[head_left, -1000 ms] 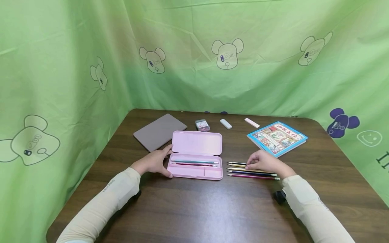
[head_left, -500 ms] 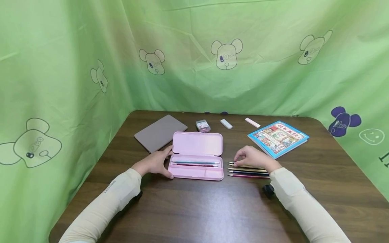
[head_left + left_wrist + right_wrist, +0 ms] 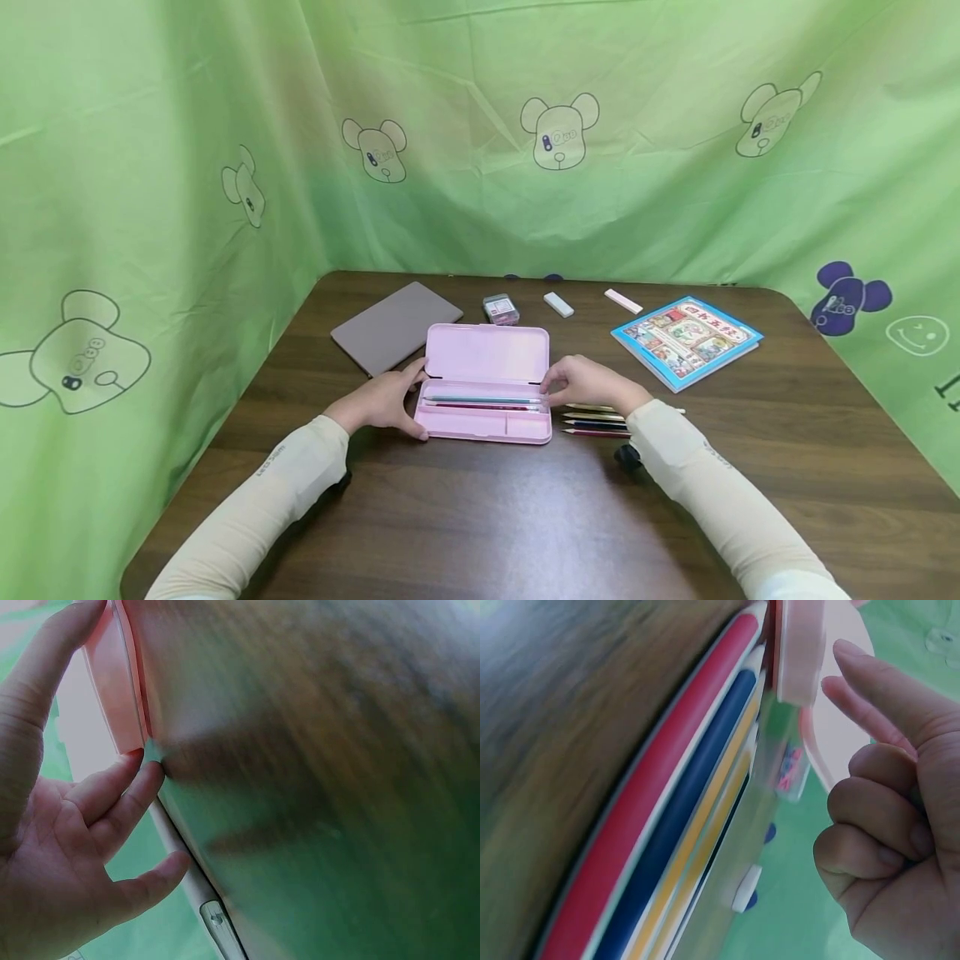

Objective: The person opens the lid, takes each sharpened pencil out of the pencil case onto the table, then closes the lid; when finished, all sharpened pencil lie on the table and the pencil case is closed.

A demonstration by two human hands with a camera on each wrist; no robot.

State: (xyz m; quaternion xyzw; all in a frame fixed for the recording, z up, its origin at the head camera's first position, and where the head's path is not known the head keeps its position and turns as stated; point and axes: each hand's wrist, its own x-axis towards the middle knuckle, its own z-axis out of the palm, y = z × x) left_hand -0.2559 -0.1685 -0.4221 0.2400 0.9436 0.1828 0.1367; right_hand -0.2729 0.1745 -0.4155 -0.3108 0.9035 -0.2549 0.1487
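Pencil case (image 3: pixel 459 422) at frame centre on the tabletop (image 3: pixel 480 517), lid (image 3: pixel 487 352) behind its tray. Pencils (image 3: pixel 480 400) lengthwise in the rear compartment. Loose pencils (image 3: pixel 597 424) in a row just right of the case. Slab (image 3: pixel 396 327) behind, to the left; small box (image 3: pixel 500 311) behind the lid; then rightward block (image 3: pixel 558 305), bar (image 3: pixel 623 302); book (image 3: pixel 687 342) right of centre, behind the loose pencils
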